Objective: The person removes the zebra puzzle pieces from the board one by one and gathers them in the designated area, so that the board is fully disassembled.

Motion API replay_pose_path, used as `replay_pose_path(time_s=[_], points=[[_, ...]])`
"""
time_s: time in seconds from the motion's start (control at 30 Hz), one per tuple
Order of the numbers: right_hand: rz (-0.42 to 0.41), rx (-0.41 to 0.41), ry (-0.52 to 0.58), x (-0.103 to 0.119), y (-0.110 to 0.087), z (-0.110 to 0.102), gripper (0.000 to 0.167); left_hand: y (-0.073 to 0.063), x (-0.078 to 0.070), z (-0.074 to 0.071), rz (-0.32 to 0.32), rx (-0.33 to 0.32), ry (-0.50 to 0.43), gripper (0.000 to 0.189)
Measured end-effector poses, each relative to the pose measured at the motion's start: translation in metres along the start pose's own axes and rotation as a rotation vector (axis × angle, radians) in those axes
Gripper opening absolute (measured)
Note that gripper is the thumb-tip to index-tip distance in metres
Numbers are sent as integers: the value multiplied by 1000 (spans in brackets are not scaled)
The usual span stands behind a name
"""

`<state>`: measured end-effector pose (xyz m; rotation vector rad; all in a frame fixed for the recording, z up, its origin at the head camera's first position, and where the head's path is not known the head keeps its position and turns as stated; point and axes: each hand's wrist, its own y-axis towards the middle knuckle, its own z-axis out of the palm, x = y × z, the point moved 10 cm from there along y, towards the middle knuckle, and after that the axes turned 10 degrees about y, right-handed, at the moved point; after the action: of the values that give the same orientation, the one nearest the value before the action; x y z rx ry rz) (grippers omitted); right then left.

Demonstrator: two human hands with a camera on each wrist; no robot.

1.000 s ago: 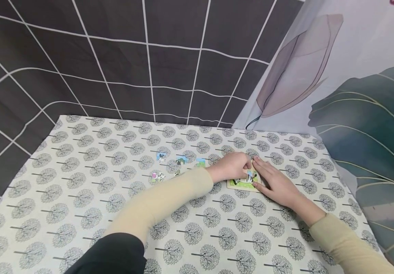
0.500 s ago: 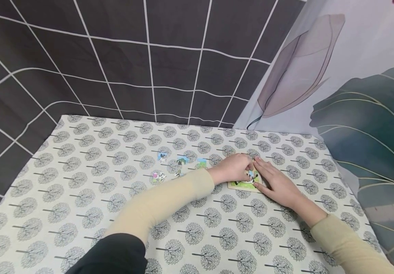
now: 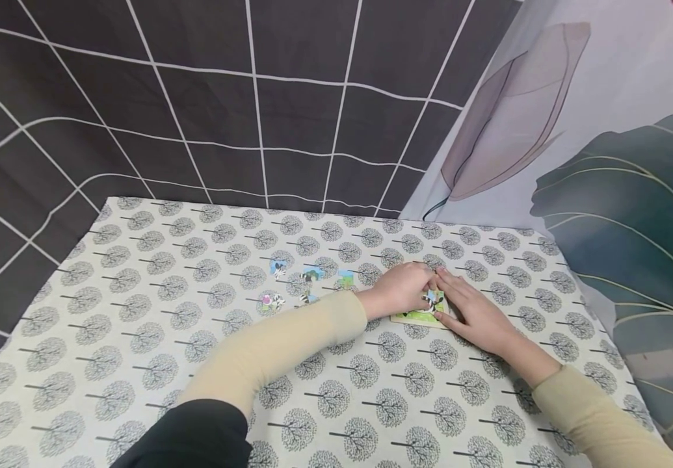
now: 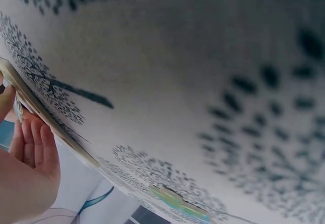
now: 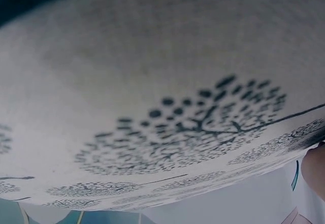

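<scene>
A small jigsaw puzzle board (image 3: 421, 318) with a green cartoon picture lies on the cloth right of centre, mostly covered by both hands. My left hand (image 3: 403, 289) is over it with curled fingers, pinching a puzzle piece (image 4: 19, 109) that shows as a thin edge in the left wrist view. Along the board's right side rests my right hand (image 3: 476, 318), its fingers fairly straight. Only a sliver of that hand (image 5: 315, 170) enters the right wrist view.
Several loose pieces lie left of the board, among them a blue-and-green piece (image 3: 345, 278), a cow-patterned piece (image 3: 278, 267) and one with a pink spot (image 3: 272, 302). A tree-print cloth (image 3: 196, 403) covers the table. A dark gridded curtain (image 3: 207, 97) hangs behind.
The left hand's fingers have shifted slightly over the board and its grip has turned a little. The right hand stays in place on the board's edge.
</scene>
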<state>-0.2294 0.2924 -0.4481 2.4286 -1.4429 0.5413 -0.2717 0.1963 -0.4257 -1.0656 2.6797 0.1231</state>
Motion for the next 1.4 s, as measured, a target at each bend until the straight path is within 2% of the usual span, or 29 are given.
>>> replay_pose_path(time_s=[0.1, 0.23, 0.47, 0.6, 0.7, 0.8, 1.0, 1.13, 1.27, 1.4], points=[[-7, -7, 1, 0, 0, 0, 78, -1, -2, -4, 8, -31, -9, 27], [-8, -11, -6, -2, -1, 0, 79, -2, -2, -7, -2, -59, -83, 14], [11, 1, 3, -2, 1, 1, 80, -9, 8, -17, -54, -66, -317, 9], [26, 18, -9, -3, 2, 1, 79, -22, 23, -31, -105, -68, -441, 8], [36, 28, -21, -5, 1, 2, 80, -37, 39, -41, -141, -78, -509, 8], [36, 29, -26, -5, 1, 2, 80, -55, 55, -44, -160, -70, -569, 8], [37, 27, -34, -5, -1, 2, 80, -89, 82, -34, -204, -12, -619, 7], [37, 25, -33, -4, -1, 2, 79, -109, 95, -25, -240, 16, -597, 7], [27, 19, -31, -2, -1, 2, 78, -121, 107, -19, -273, 21, -550, 7], [23, 15, -36, -1, -1, 2, 78, -125, 113, -16, -265, 0, -475, 7]])
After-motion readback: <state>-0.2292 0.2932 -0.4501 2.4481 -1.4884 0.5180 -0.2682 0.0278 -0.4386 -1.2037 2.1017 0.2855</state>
